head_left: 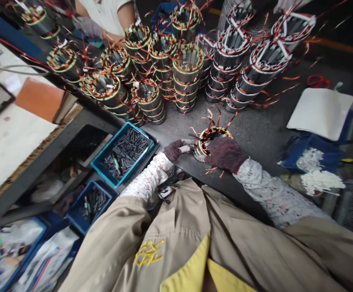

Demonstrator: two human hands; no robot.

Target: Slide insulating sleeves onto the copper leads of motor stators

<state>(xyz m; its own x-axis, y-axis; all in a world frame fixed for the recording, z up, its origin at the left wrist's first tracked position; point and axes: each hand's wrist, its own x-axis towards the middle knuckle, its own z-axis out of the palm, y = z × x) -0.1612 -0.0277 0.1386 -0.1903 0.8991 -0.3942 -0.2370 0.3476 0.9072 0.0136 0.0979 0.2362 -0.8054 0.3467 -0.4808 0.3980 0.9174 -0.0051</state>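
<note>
A motor stator [216, 133] with loose copper wire ends stands on the dark worktop in front of me. My right hand [227, 154], in a dark knitted glove, lies across its near right rim, with the fingers bent over the ring. At the rim's left side is my left hand [176, 150], gloved but with bare-looking fingertips, closed in a pinch. A thin dark strip shows by those fingertips; whether they hold it is unclear. Left of that hand sits a teal bin [95, 165] with many short black rods [132, 148] in it.
Stacked stators [188, 79] with copper wires sticking out line the far side. A co-worker's gloved hand [88, 27] is behind them. A blue bin [79, 221] stands lower left. On the right are white paper [321, 111] and white small pieces [321, 182].
</note>
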